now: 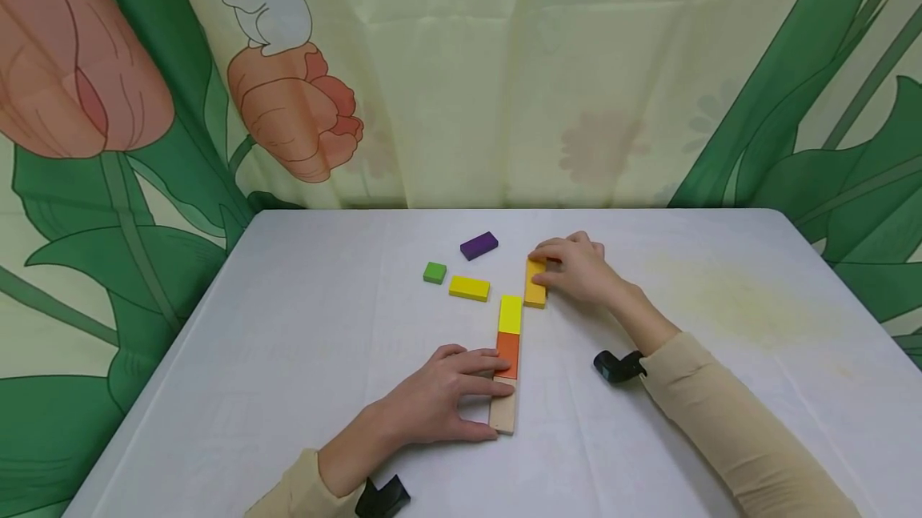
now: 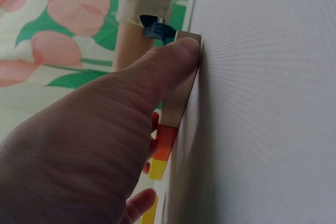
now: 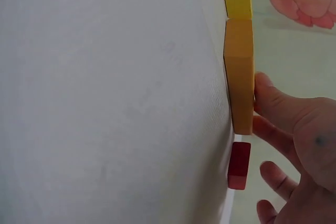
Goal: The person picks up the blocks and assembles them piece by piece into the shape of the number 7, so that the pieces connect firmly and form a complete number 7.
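A row of flat blocks runs away from me: a plain wooden block, an orange block and a yellow block. My left hand rests on this row, its fingers stretched over the orange and wooden blocks. Its thumb touches the wooden block's near end, as the left wrist view shows. Farther off, my right hand pinches an amber block between thumb and fingers, just right of the row's far end. A red block lies beyond the amber one in the right wrist view.
Left of the row's far end lie a loose yellow block, a small green block and a purple block. The white-covered table ends against a printed curtain. Black devices sit at both wrists.
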{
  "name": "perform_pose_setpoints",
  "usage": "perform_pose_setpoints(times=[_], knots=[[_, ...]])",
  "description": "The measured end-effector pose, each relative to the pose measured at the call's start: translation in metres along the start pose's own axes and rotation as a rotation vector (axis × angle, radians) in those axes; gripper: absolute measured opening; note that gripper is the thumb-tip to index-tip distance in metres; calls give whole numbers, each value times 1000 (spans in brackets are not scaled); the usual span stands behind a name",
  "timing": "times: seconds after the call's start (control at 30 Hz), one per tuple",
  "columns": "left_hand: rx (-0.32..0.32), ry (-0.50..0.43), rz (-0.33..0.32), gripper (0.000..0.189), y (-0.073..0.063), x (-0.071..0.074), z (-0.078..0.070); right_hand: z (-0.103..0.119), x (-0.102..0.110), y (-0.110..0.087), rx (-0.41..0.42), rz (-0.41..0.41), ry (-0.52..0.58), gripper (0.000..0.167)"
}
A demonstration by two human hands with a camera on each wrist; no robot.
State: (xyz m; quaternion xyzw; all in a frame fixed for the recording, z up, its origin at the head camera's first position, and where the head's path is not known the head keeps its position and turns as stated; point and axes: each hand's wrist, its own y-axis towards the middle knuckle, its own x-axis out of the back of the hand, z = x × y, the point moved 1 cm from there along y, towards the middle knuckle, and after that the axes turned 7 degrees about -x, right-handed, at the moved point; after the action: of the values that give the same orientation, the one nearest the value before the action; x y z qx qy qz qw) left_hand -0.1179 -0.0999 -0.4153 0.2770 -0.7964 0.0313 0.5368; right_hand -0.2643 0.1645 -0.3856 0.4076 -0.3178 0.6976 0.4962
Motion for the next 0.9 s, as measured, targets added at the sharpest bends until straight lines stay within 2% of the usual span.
perform_pose_setpoints(times=[0.17,0.6,0.9], knots=[[-4,5,-7,50,0,0,0,0,0,5,8,10,2,40],[7,-4,4,50,0,0,1,1,-2,21,-42,-8,-12,40],[8,-7,2,50,0,-1,1,8,-7,26,-29,-24,1,39]])
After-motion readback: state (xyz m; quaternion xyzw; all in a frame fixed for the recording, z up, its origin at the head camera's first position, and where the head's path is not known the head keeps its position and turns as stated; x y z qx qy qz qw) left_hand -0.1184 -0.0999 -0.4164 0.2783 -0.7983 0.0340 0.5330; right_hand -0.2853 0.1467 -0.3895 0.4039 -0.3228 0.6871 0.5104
